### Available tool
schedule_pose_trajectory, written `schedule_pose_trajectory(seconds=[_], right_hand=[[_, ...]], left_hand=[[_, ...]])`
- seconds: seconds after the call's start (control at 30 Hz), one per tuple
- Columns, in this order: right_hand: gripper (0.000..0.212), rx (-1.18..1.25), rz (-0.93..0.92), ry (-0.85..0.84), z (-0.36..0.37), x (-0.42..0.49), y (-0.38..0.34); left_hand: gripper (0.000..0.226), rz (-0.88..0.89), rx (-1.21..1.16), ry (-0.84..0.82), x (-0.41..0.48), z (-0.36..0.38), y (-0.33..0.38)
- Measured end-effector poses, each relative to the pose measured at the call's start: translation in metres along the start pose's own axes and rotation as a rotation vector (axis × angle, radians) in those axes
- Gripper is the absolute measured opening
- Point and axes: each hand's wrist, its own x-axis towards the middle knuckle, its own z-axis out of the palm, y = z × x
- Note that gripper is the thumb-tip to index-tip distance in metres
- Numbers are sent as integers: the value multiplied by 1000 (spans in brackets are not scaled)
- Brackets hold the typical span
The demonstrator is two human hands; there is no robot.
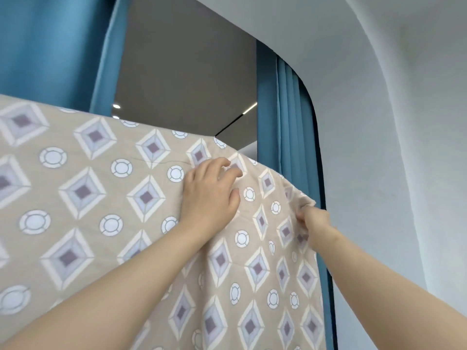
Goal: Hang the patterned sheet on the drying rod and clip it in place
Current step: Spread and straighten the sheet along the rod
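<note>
One relaxed hand (209, 195) on patterned sheet (83, 193)

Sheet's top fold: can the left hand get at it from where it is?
Probably yes. The left hand rests on the patterned sheet just below the fold, with nothing between. The right hand pinches the sheet's side edge, out of the way.

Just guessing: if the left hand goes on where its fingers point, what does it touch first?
Probably more of the patterned sheet, up to its top fold; the left hand touches it. Beyond hangs a blue curtain, depth unclear.
</note>
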Motion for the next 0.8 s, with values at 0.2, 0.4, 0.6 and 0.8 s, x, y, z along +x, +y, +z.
schedule_pose_trajectory(seconds=[0.2,0.4,0.6,0.8], right_hand=[[29,12,123,-676,50,-47,1],[22,184,5,-254,60,-57,-32],[34,-555,-809,3,83,-84,-73],[43,-763,-744,-102,129,-96,-94]], left_hand=[[34,-6,-2,-87,-7,-17,-20],[31,25,56,-54,-8,-33,-40],[37,12,162,-1,27,-57,-66],[37,-160,226,-455,79,-96,-101]])
